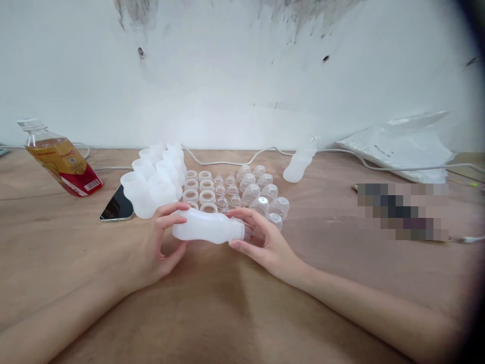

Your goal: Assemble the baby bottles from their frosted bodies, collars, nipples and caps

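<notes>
White plastic filled my head cam: the left hand (165,238) had its fingers curved over the bottle's (204,226) base end, thumb underneath, while the right hand (257,235) was clamped around the neck end. The bottle looked cloudy and waisted, held sideways just in front of the rings (206,202).

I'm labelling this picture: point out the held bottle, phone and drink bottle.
Held bottle (206,227): head view, on its white body.
Phone (117,207): head view, on its dark screen.
Drink bottle (65,164): head view, on its label.
</notes>
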The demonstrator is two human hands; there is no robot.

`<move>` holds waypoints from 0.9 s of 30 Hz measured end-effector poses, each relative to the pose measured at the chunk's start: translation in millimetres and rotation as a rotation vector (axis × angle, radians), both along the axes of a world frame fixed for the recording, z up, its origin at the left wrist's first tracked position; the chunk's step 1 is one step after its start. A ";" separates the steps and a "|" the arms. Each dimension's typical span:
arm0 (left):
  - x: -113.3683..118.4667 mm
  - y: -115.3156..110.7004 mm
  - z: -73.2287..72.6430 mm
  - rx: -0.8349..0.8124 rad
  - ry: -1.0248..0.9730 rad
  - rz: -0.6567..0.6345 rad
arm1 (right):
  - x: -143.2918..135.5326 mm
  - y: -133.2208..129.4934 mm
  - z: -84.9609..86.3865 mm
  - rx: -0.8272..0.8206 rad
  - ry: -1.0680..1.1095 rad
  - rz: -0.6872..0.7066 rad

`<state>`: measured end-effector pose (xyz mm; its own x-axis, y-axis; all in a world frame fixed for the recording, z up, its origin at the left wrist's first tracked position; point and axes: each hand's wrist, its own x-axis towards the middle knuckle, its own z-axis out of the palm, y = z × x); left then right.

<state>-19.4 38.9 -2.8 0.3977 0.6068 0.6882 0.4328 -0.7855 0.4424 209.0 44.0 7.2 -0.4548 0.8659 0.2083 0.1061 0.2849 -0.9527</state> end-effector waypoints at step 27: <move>-3.0 -5.2 3.7 0.000 0.210 0.134 | 2.1 -2.7 -4.6 0.066 0.044 0.019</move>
<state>-22.4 33.7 0.9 0.4479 0.6640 0.5988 0.6156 -0.7147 0.3321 211.2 41.3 2.7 -0.4602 0.8409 0.2847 0.0583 0.3486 -0.9355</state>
